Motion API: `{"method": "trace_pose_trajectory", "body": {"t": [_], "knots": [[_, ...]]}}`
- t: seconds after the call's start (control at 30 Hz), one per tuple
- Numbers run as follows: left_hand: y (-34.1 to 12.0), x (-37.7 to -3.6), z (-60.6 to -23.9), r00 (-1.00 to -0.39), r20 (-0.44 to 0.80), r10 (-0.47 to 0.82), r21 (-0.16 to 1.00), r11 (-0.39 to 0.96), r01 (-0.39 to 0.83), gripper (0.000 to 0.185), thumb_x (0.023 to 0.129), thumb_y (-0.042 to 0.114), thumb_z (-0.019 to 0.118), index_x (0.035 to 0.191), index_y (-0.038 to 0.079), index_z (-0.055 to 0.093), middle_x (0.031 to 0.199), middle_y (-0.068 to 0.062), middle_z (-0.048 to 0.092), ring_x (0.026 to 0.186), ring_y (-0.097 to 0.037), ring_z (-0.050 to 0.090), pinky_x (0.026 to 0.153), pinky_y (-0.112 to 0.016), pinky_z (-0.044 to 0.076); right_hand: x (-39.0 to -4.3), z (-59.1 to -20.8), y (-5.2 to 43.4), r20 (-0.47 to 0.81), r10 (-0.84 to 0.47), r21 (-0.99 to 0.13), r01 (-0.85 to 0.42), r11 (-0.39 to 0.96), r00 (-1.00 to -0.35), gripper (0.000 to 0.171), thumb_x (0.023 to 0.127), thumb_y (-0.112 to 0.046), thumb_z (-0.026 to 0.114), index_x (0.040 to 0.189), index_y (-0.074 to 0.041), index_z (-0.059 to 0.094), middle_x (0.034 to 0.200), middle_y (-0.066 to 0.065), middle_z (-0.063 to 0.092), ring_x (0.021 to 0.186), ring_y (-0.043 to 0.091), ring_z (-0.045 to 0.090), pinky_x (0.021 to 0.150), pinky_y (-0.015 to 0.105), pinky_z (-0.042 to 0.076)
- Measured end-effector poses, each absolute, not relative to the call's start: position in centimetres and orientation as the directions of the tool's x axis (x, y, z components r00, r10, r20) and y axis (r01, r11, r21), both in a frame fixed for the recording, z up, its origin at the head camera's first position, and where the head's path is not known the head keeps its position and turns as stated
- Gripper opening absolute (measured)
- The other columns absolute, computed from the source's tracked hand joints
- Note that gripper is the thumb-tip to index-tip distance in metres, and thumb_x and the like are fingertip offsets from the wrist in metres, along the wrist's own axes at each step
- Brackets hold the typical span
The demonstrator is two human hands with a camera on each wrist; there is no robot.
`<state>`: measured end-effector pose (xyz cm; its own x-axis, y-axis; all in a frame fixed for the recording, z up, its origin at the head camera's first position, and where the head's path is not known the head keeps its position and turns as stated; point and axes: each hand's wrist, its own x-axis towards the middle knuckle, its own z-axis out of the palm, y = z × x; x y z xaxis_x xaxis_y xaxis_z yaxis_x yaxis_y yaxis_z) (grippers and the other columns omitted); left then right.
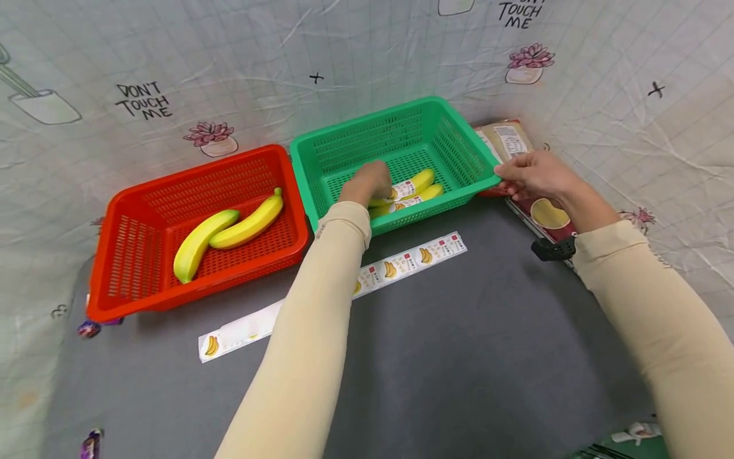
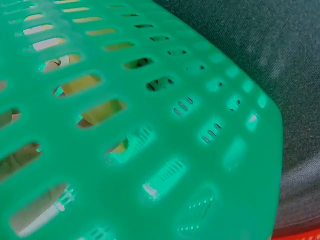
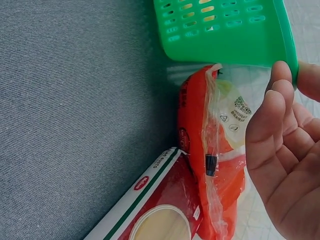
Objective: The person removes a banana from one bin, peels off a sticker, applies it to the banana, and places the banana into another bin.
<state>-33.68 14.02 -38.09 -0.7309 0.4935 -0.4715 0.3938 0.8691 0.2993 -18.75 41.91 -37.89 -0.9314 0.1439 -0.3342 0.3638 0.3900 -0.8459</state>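
Note:
My left hand (image 1: 367,182) is inside the green basket (image 1: 373,141), over the left ends of two yellow bananas (image 1: 425,180) with printed labels. Its fingertips are hidden, so whether they grip a banana is unclear. In the left wrist view the perforated basket wall (image 2: 165,115) blocks most of the hand. With thumb and fingers, my right hand (image 1: 539,173) pinches the right front corner of the green basket's rim; the right wrist view shows this hand (image 3: 285,155) too. Below the baskets lies a strip of banana labels (image 1: 413,264), partly covered by my left sleeve.
At left, touching the green basket, a red basket (image 1: 201,291) holds two bananas (image 1: 197,245). A red bag (image 3: 192,110) and a dark red package (image 3: 170,215) lie by my right hand. Small wrapped items (image 1: 88,329) sit at the grey table's left edge.

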Motion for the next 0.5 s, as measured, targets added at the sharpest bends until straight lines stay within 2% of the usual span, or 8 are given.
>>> {"method": "trace_pose_trajectory", "body": {"t": [0.13, 0.17, 0.23, 0.27, 0.3, 0.33, 0.37, 0.5], "knots": [[12.7, -33.8, -38.0, -0.755, -0.456, 0.472, 0.301, 0.88, 0.368, 0.036, 0.105, 0.017, 0.051, 0.072, 0.013, 0.038, 0.073, -0.001, 0.027, 0.064, -0.015, 0.027, 0.062, -0.028, 0.033, -20.2, -38.2, 41.3, -0.338, 0.112, -0.841, 0.354, 0.409, -0.934, 0.022, 0.102, -0.038, 0.06, 0.093, -0.021, 0.07, 0.077, -0.008, 0.069, 0.066, 0.006, 0.06, 0.066, 0.024, 0.057], [12.4, -33.7, -37.8, -0.762, -0.445, 0.471, 0.308, 0.879, 0.364, 0.03, 0.105, 0.019, 0.051, 0.076, 0.011, 0.046, 0.075, -0.002, 0.037, 0.068, -0.015, 0.034, 0.065, -0.028, 0.037, -20.5, -38.2, 41.3, -0.338, 0.102, -0.84, 0.349, 0.416, -0.936, 0.022, 0.102, -0.038, 0.06, 0.093, -0.021, 0.07, 0.078, -0.009, 0.069, 0.067, 0.006, 0.061, 0.066, 0.024, 0.057], [11.9, -33.5, -37.2, -0.776, -0.41, 0.48, 0.336, 0.87, 0.361, 0.019, 0.107, 0.023, 0.049, 0.1, 0.008, 0.06, 0.094, -0.006, 0.057, 0.084, -0.017, 0.052, 0.078, -0.03, 0.047, -21.2, -38.2, 41.3, -0.34, 0.084, -0.838, 0.342, 0.426, -0.937, 0.023, 0.102, -0.038, 0.06, 0.093, -0.02, 0.07, 0.077, -0.009, 0.069, 0.067, 0.006, 0.061, 0.066, 0.025, 0.057], [11.7, -33.3, -36.9, -0.785, -0.384, 0.485, 0.351, 0.864, 0.362, 0.023, 0.108, 0.025, 0.048, 0.117, 0.007, 0.06, 0.112, -0.008, 0.062, 0.099, -0.019, 0.058, 0.088, -0.031, 0.049, -21.5, -38.2, 41.4, -0.343, 0.075, -0.836, 0.341, 0.43, -0.936, 0.023, 0.102, -0.038, 0.06, 0.093, -0.02, 0.07, 0.077, -0.009, 0.069, 0.066, 0.006, 0.061, 0.066, 0.025, 0.057], [11.5, -33.2, -36.5, -0.795, -0.354, 0.492, 0.367, 0.855, 0.365, 0.033, 0.109, 0.029, 0.046, 0.133, 0.008, 0.056, 0.13, -0.009, 0.061, 0.115, -0.021, 0.058, 0.098, -0.034, 0.049, -21.7, -38.2, 41.6, -0.347, 0.067, -0.834, 0.34, 0.434, -0.936, 0.023, 0.102, -0.037, 0.06, 0.093, -0.02, 0.07, 0.077, -0.009, 0.07, 0.066, 0.006, 0.061, 0.066, 0.025, 0.057], [11.2, -33.0, -36.0, -0.808, -0.321, 0.494, 0.385, 0.848, 0.365, 0.044, 0.109, 0.033, 0.044, 0.147, 0.01, 0.047, 0.147, -0.008, 0.054, 0.132, -0.022, 0.053, 0.108, -0.037, 0.046, -21.9, -38.3, 41.9, -0.351, 0.06, -0.832, 0.34, 0.438, -0.935, 0.023, 0.103, -0.037, 0.06, 0.093, -0.02, 0.071, 0.076, -0.009, 0.07, 0.066, 0.006, 0.061, 0.066, 0.025, 0.057], [10.8, -32.7, -35.4, -0.82, -0.282, 0.497, 0.404, 0.837, 0.368, 0.053, 0.11, 0.036, 0.041, 0.156, 0.012, 0.036, 0.16, -0.006, 0.042, 0.146, -0.023, 0.042, 0.116, -0.039, 0.04, -22.1, -38.3, 42.2, -0.356, 0.052, -0.828, 0.341, 0.444, -0.933, 0.023, 0.103, -0.037, 0.059, 0.092, -0.02, 0.071, 0.076, -0.01, 0.069, 0.066, 0.006, 0.061, 0.065, 0.025, 0.057], [8.3, -31.3, -32.9, -0.847, -0.159, 0.507, 0.467, 0.795, 0.388, 0.06, 0.109, 0.041, 0.04, 0.161, 0.015, 0.027, 0.167, -0.002, 0.032, 0.155, -0.023, 0.03, 0.125, -0.039, 0.029, -21.7, -38.7, 44.3, -0.382, 0.05, -0.809, 0.36, 0.464, -0.923, 0.023, 0.104, -0.038, 0.057, 0.092, -0.024, 0.071, 0.077, -0.012, 0.069, 0.068, 0.005, 0.062, 0.067, 0.024, 0.057]]}}
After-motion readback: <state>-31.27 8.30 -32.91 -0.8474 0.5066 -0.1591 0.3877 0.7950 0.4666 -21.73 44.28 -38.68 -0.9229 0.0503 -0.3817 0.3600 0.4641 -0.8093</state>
